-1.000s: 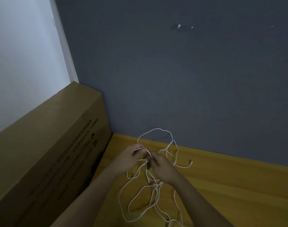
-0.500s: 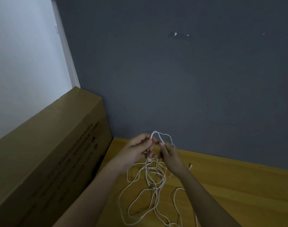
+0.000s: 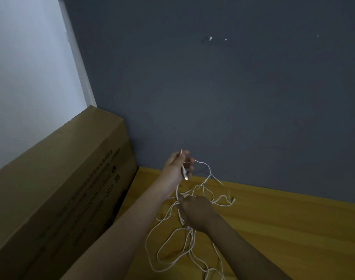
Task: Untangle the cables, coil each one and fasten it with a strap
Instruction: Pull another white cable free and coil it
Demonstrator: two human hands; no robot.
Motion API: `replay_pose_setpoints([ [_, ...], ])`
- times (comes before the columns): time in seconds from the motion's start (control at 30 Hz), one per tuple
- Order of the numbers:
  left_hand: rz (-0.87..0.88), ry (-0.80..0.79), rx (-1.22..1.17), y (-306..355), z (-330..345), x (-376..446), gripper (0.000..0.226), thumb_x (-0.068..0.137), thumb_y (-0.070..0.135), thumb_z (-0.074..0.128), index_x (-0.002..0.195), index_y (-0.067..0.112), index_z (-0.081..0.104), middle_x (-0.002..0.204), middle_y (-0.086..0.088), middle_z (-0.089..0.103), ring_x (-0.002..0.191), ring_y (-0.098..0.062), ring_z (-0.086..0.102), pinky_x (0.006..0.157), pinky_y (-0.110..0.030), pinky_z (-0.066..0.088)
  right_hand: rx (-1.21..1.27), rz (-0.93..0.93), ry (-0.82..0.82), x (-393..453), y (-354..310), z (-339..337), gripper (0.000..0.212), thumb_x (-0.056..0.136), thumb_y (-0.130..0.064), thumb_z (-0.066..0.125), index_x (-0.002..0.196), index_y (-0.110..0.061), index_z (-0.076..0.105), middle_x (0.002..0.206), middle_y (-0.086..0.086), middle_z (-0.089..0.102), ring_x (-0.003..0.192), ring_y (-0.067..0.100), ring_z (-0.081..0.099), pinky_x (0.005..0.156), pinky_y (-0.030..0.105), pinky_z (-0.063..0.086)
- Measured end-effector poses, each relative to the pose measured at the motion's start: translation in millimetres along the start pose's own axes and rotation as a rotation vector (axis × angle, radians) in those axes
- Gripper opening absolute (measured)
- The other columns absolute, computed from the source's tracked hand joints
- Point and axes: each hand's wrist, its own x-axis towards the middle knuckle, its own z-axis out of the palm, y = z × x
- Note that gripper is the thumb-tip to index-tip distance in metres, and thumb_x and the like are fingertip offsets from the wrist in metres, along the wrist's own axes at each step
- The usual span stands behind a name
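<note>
While left hand (image 3: 177,165) lifts one end, cables (image 3: 184,235) dangling below, right hand (image 3: 194,211) pinching tangle

Brown cardboard box (image 3: 57,188) left, yellow wooden table (image 3: 283,229), grey wall (image 3: 213,87) behind

White cables (image 3: 184,235): thin, tangled w/ loose loops, sprawled on the wood top from frame ctr toward 5 o'clock. One strand rises to 12 o'clock, its plug end dangling. A loop + a loose end trail off toward 3 o'clock. None coiled or strapped.
</note>
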Motion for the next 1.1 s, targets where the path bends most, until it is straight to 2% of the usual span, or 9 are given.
replay_pose_setpoints([
  [0.07, 0.022, -0.005, 0.13, -3.4, -0.3, 3.5, 0.015, 0.105, 0.013, 0.027, 0.109, 0.011, 0.041, 0.093, -0.007, 0.063, 0.067, -0.012, 0.063, 0.063, -0.019, 0.054, -0.03, -0.049, 0.042, -3.7, -0.3, -7.2, 0.031, 0.1, -0.021, 0.034, 0.127, -0.008, 0.043, 0.103, 0.016, 0.065, 0.087, 0.038, 0.063, 0.065, 0.036, 0.042],
  [0.2, 0.113, -0.045, 0.634, -9.3, -22.3, 6.4, 0.019, 0.105, 0.02, 0.025, 0.122, 0.01, 0.026, 0.12, -0.004, 0.058, 0.075, -0.011, 0.066, 0.083, -0.027, 0.053, -0.007, -0.14, 0.19, -15.5, 11.2, -14.7, 0.027, 0.099, -0.025, 0.034, 0.109, -0.011, 0.054, 0.094, 0.009, 0.065, 0.085, 0.031, 0.062, 0.065, 0.037, 0.041],
  [0.33, 0.127, -0.14, 1.066, -8.6, -46.3, 2.8, 0.03, 0.104, 0.029, 0.025, 0.132, 0.017, 0.022, 0.121, 0.008, 0.056, 0.064, 0.0, 0.062, 0.059, -0.01, 0.045, 0.187, -0.158, 0.306, -25.4, 25.0, -25.0, 0.028, 0.099, -0.03, 0.039, 0.106, -0.018, 0.063, 0.094, -0.001, 0.068, 0.085, 0.02, 0.061, 0.068, 0.033, 0.045],
  [0.47, 0.106, -0.2, 1.252, -8.4, -59.0, -7.5, 0.029, 0.104, 0.035, 0.024, 0.132, 0.026, 0.025, 0.094, 0.016, 0.059, 0.061, 0.002, 0.054, 0.061, -0.019, 0.044, 0.394, -0.045, 0.398, -30.9, 44.6, -49.8, 0.016, 0.093, -0.031, 0.057, 0.092, -0.024, 0.071, 0.076, -0.008, 0.064, 0.066, 0.01, 0.056, 0.058, 0.028, 0.044],
  [0.57, 0.065, -0.26, 1.178, -9.4, -58.5, -16.4, 0.024, 0.105, 0.032, 0.026, 0.124, 0.026, 0.038, 0.081, 0.01, 0.059, 0.058, 0.006, 0.05, 0.055, -0.01, 0.037, 0.641, 0.023, 0.454, -25.3, 61.8, -74.6, 0.008, 0.086, -0.029, 0.069, 0.086, -0.024, 0.075, 0.071, -0.014, 0.061, 0.065, 0.006, 0.055, 0.057, 0.018, 0.042],
  [0.63, 0.045, -0.261, 1.034, -7.4, -53.7, -23.4, 0.024, 0.104, 0.032, 0.027, 0.108, 0.026, 0.05, 0.067, 0.007, 0.052, 0.052, 0.0, 0.045, 0.054, -0.016, 0.037, 0.689, 0.049, 0.514, -16.2, 67.7, -88.4, 0.008, 0.084, -0.027, 0.07, 0.088, -0.024, 0.076, 0.072, -0.014, 0.059, 0.068, 0.005, 0.053, 0.057, 0.013, 0.038],
  [0.8, 0.006, -0.323, 0.637, 9.8, -31.7, -37.4, 0.047, 0.094, 0.051, 0.029, 0.079, 0.015, 0.054, 0.052, 0.011, 0.039, 0.047, -0.006, 0.034, 0.048, -0.017, 0.029, 0.844, 0.191, 0.701, 11.6, 62.4, -92.9, 0.01, 0.083, -0.023, 0.071, 0.089, -0.016, 0.075, 0.08, -0.001, 0.063, 0.071, 0.007, 0.056, 0.062, 0.015, 0.042],
  [0.93, 0.044, -0.352, 0.494, 21.6, -20.9, -39.8, 0.035, 0.103, 0.033, 0.029, 0.078, 0.015, 0.045, 0.053, 0.01, 0.036, 0.045, -0.006, 0.027, 0.047, -0.021, 0.023, 1.136, 0.251, 0.438, 21.3, 47.2, -71.6, 0.014, 0.093, -0.016, 0.059, 0.096, -0.01, 0.071, 0.076, 0.002, 0.061, 0.066, 0.013, 0.051, 0.061, 0.017, 0.042],
  [1.1, 0.016, -0.229, 0.318, 22.5, -23.4, -36.6, 0.029, 0.103, 0.014, 0.025, 0.079, 0.012, 0.041, 0.055, 0.005, 0.036, 0.044, -0.008, 0.025, 0.046, -0.021, 0.022, 1.163, 0.222, 0.172, 14.8, 25.4, -30.7, 0.026, 0.1, -0.018, 0.047, 0.091, -0.005, 0.067, 0.067, 0.006, 0.057, 0.053, 0.013, 0.046, 0.054, 0.021, 0.038],
])
